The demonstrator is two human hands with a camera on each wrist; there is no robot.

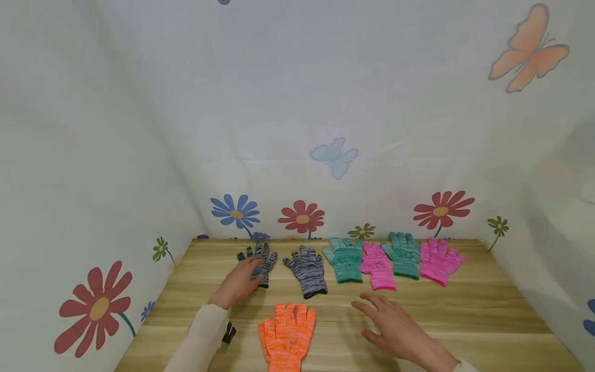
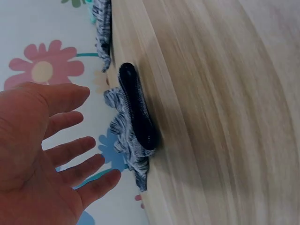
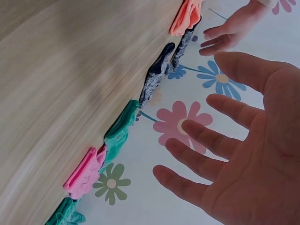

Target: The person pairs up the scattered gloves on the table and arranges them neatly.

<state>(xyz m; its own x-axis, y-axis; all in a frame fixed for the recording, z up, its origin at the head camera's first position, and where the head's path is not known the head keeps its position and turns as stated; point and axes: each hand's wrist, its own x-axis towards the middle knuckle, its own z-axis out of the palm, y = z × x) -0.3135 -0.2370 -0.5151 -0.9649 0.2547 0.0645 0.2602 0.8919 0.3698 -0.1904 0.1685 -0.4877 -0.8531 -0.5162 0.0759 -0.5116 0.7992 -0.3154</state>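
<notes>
Both hands are empty, fingers spread: the left hand (image 1: 238, 284) over the leftmost grey glove (image 1: 269, 264), the right hand (image 1: 392, 328) above the table (image 1: 488, 310). Orange gloves (image 1: 289, 338) lie flat, fingers pointing away, presumably for easy reach.

1. Head view: the left hand (image 1: 239, 284) hides part of the leftmost gray glove (image 1: 268, 264).
2. The bottom edge crops the orange gloves (image 1: 289, 333) there — their cuffs fall outside.
3. A black object (image 1: 229, 333) beside the left sleeve (image 1: 202, 333) is too small to identify.
4. Left wrist view: the top edge cuts off the other gray glove (image 2: 103, 33).
5. Right wrist view: the lower left corner clips a green glove (image 3: 62, 213) — the right edge crops the right hand (image 3: 258, 150).
</notes>
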